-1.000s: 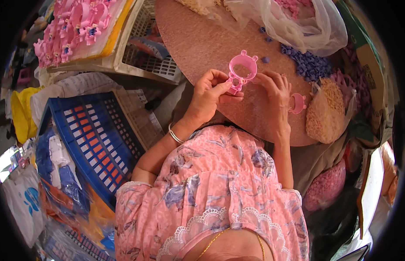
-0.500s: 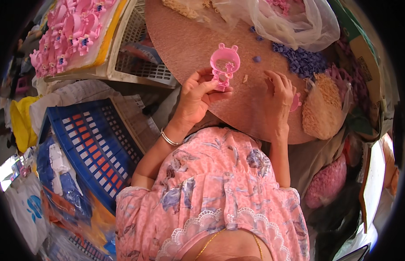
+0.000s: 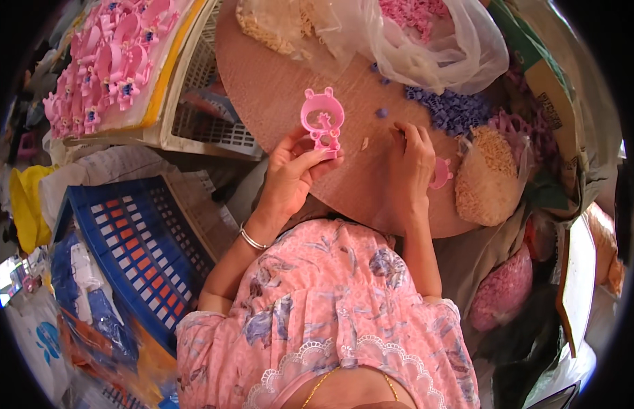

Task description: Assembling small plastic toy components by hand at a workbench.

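Pink dress (image 3: 323, 293) with bluish flowers (image 3: 257, 330) and white scalloped lace (image 3: 300, 356), silvery bangle (image 3: 249, 239), golden neck chain (image 3: 318, 387)

From my head, a near, wide fisheye view down onto my left hand (image 3: 288, 172), right hand (image 3: 413, 162) and table (image 3: 361, 187).

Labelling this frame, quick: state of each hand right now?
Left hand: closed, holding the pink bear-shaped piece by its lower end.
Right hand: loosely curled over the table; cannot tell whether it holds anything.
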The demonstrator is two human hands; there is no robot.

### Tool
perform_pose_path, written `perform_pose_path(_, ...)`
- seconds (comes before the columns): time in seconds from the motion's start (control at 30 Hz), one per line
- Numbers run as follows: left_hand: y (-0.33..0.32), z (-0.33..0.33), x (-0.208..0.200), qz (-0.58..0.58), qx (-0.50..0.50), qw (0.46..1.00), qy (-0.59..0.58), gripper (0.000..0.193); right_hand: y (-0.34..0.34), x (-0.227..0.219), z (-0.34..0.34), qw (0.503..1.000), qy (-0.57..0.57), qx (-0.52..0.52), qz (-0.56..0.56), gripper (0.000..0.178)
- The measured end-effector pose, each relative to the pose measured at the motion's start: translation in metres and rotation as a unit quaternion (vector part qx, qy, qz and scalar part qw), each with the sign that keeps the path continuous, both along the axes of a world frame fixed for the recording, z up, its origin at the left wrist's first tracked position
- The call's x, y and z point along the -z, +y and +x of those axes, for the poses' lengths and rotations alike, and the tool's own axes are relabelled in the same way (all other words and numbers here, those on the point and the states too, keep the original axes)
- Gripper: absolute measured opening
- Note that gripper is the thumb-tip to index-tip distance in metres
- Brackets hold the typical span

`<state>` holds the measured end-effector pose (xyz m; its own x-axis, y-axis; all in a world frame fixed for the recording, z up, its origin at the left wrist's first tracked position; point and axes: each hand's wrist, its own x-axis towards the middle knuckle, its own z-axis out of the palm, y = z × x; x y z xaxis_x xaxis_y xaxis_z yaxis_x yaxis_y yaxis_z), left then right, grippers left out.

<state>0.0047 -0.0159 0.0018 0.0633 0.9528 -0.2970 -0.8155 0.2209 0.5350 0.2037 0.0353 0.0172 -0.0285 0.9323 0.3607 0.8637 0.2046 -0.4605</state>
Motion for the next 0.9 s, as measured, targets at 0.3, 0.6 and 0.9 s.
perform_pose_path(0.3,0.003,0.002,-0.009,0.024,-0.010,1.000,0.006,0.037,0.029,0.008,-0.015,0.996,-0.078,-0.022,-0.035,0.021)
perform_pose_path(0.6,0.006,0.003,-0.005,0.013,-0.026,0.999,0.023,0.039,-0.016,-0.017,-0.022,0.720,0.606,-0.143,-0.306,0.026)
perform_pose_path(0.9,0.000,0.012,-0.003,0.025,-0.006,0.999,0.026,0.037,-0.034,-0.009,-0.037,0.819,0.522,-0.175,-0.166,0.016)
